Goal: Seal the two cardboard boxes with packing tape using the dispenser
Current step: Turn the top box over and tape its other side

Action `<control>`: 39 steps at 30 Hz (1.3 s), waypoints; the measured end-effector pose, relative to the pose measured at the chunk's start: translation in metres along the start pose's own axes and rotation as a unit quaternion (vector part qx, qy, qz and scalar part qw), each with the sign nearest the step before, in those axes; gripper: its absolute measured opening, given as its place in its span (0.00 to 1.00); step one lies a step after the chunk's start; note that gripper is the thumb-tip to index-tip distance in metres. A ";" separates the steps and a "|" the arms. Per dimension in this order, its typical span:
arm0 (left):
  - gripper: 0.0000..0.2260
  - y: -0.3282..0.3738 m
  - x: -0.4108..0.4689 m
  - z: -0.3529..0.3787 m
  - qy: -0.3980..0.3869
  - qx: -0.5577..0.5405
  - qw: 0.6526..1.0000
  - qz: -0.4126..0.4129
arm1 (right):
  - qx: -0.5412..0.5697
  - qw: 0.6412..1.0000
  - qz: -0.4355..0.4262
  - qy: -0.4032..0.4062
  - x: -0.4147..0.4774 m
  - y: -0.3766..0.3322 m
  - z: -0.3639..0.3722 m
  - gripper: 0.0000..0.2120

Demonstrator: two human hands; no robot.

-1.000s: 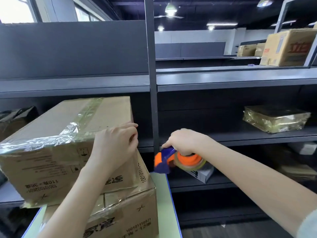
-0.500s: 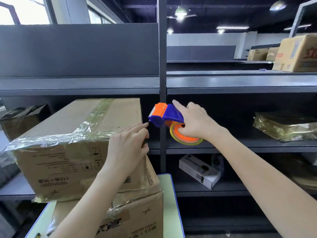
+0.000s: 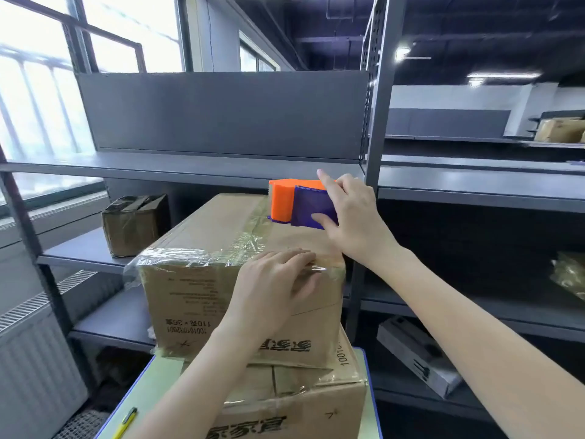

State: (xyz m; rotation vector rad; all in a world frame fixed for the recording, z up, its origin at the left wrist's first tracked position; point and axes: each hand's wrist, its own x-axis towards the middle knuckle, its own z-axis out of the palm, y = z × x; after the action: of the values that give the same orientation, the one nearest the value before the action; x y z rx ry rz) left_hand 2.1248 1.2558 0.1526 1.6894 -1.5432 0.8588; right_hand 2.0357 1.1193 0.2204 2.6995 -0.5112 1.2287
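My right hand (image 3: 351,226) grips the tape dispenser (image 3: 291,201), thumb on its purple side and forefinger stretched along the top. Its orange nose is at the far end of the top box (image 3: 202,299), over the strip of tape (image 3: 253,236). My left hand (image 3: 272,286) lies with loose fingers pressing that box's near top edge. The box sits on the bottom box (image 3: 300,403), on the table (image 3: 142,394).

Left hand (image 3: 272,286) lies palm down, fingers relaxed. Farther forward, arm outstretched, the right hand (image 3: 351,217) grips a tape dispenser (image 3: 294,201)
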 end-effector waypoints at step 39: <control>0.18 0.005 -0.023 0.032 0.045 0.016 0.991 0.128 | 0.338 0.938 0.064 -0.038 -0.087 0.012 0.007 0.14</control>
State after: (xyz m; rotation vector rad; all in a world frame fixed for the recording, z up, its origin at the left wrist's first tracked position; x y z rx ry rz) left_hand 2.1191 1.2415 0.1160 1.4736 -1.7150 1.0803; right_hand 1.9835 1.1282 0.1505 3.3284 -0.3123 1.5754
